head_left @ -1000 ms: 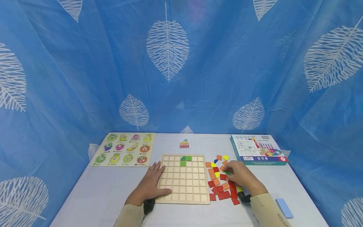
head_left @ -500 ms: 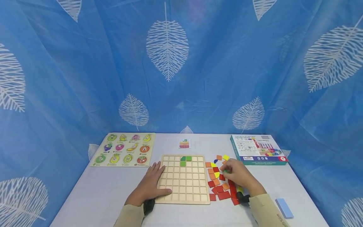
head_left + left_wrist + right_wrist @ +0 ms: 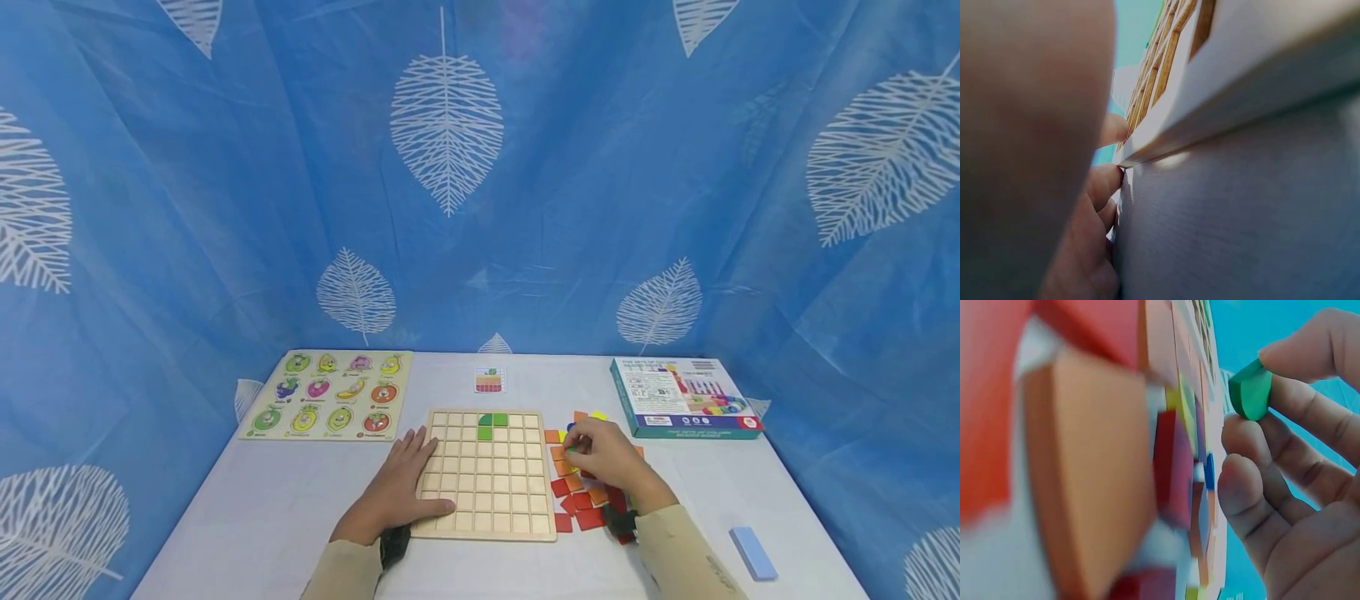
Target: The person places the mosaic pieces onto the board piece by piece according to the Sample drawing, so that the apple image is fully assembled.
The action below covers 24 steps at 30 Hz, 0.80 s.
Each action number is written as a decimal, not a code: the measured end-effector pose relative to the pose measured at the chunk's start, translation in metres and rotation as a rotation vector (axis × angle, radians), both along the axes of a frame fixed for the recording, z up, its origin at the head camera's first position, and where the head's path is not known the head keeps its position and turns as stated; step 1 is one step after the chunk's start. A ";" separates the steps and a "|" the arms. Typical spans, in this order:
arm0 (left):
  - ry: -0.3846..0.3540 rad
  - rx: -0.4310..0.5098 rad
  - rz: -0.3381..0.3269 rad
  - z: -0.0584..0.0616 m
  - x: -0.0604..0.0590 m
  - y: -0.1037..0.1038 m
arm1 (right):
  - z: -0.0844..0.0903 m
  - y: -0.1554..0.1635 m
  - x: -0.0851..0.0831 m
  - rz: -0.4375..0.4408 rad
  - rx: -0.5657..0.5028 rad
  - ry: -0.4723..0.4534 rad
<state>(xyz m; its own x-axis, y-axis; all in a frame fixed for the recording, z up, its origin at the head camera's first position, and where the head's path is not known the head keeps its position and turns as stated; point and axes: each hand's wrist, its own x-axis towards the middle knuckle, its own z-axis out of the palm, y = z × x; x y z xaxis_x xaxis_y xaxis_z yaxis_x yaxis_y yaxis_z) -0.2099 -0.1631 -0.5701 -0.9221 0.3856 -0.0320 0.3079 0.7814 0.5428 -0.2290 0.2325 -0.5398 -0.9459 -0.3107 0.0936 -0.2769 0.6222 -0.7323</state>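
Note:
My left hand (image 3: 393, 485) lies spread along the left edge of a wooden grid board (image 3: 502, 482), its thumb over the front left cells. Three green tiles (image 3: 500, 419) sit in the board's far rows, one with a rounded corner. To the right of the board, my right hand (image 3: 613, 457) is raised over a scatter of tiles. It pinches a small green tile with a curved edge (image 3: 1252, 392) between thumb and fingers, clear of the pile in the right wrist view. Red tiles (image 3: 590, 518), orange tiles (image 3: 562, 467) and some yellow ones lie beneath and around this hand, partly hidden by it.
A fruit picture board (image 3: 337, 404) lies at the back left. Behind the grid board is a small picture card (image 3: 491, 380). A flat box (image 3: 686, 397) stands at the back right, and a light blue block (image 3: 753, 553) lies at the front right.
My right hand has lifted the green tile from among the scattered pieces and moved left with it, closer to the grid board. The left hand has stayed in place.

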 end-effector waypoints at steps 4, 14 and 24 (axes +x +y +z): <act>0.007 -0.007 -0.003 0.000 0.000 0.000 | -0.001 -0.009 -0.004 0.050 -0.025 0.003; 0.007 -0.002 -0.002 0.001 0.000 -0.001 | 0.003 -0.044 -0.019 0.004 -0.023 0.036; 0.007 -0.009 -0.017 0.003 0.001 -0.001 | 0.000 -0.085 -0.035 -0.040 -0.069 0.035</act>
<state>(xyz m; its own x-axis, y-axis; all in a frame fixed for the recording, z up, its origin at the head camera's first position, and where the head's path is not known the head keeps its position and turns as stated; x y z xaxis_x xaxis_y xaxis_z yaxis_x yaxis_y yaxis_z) -0.2092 -0.1638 -0.5671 -0.9156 0.4011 -0.0287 0.3253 0.7807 0.5336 -0.2636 0.1473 -0.5398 -0.9532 -0.2642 0.1469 -0.2789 0.5816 -0.7642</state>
